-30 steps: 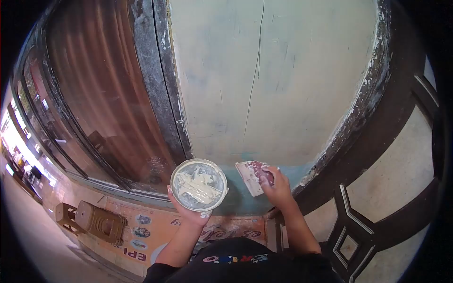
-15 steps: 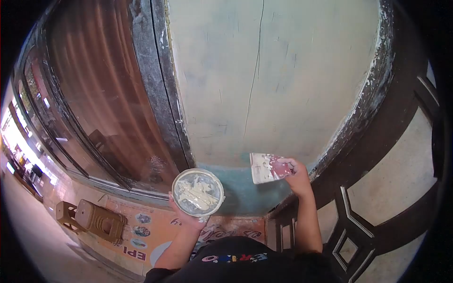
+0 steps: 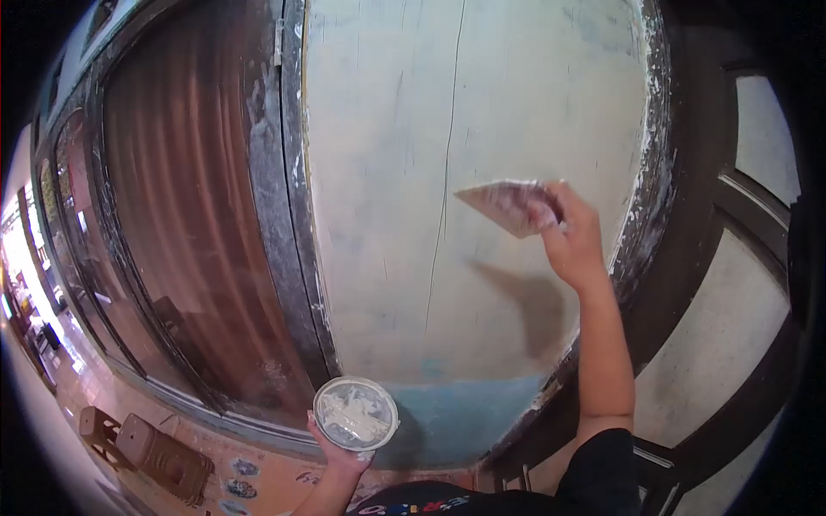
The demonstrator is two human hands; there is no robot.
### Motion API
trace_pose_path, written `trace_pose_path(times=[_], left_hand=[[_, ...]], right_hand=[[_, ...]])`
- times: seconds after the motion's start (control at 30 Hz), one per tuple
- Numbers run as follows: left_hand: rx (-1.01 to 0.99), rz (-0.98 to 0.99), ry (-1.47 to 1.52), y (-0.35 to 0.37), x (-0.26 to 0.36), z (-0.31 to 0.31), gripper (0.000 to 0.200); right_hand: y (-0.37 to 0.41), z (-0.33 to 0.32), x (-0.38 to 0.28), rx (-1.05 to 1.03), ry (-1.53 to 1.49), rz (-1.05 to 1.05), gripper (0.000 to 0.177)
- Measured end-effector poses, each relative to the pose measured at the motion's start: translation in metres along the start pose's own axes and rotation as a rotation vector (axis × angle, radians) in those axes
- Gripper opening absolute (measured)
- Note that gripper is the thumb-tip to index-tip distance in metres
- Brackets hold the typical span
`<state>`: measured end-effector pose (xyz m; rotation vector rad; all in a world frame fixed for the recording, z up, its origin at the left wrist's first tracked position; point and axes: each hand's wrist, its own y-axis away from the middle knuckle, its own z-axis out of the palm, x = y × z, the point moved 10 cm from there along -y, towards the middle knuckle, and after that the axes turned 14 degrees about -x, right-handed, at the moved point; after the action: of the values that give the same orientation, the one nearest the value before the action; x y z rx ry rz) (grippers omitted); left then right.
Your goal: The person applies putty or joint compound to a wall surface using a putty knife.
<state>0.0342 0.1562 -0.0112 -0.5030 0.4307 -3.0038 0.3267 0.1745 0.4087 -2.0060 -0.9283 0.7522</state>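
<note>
In my right hand [image 3: 575,241] is a broad, putty-smeared scraper [image 3: 506,203], raised in front of the pale wall panel [image 3: 379,198]. Its blade points left toward a long thin crack [image 3: 446,163] running down the panel, and its shadow falls on the wall below. My left hand [image 3: 344,458] grips a round, shallow plastic tub [image 3: 395,417] from beneath, low near the base of the wall. Creamy white putty [image 3: 357,411] is spread across the inside of the tub.
Left of the panel stands a dark frame [image 3: 274,146] beside glass with a brown curtain [image 3: 181,198] behind it. A dark panelled door [image 3: 688,344] is at right. Brown plastic stools [image 3: 168,456] stand on the floor at lower left, near a printed orange banner [image 3: 280,482].
My right hand has risen with the scraper from the wall's lower part to mid-panel, turning the blade. The view has tilted up, so the tub in my left hand sits lower in it.
</note>
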Motion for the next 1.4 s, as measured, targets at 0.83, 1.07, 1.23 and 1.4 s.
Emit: trace_pose_path(times=[0.83, 1.07, 1.23, 1.4], left_hand=[[0.076, 0.067, 0.089, 0.007, -0.002, 0.001, 0.082], [0.025, 0.03, 0.091, -0.002, -0.005, 0.002, 0.08], [0.114, -0.129, 0.062, 0.012, -0.007, -0.031, 0.08], [0.073, -0.182, 0.08, 0.025, 0.002, -0.033, 0.083]], right_hand=[[-0.249, -0.076, -0.102, 0.316, 0.802, -0.505, 0.017], [-0.136, 0.042, -0.032, 0.161, 0.958, -0.313, 0.037], [-0.035, 0.11, -0.003, 0.111, 0.932, -0.192, 0.035], [0.072, 0.175, 0.035, 0.005, 0.806, -0.102, 0.037]])
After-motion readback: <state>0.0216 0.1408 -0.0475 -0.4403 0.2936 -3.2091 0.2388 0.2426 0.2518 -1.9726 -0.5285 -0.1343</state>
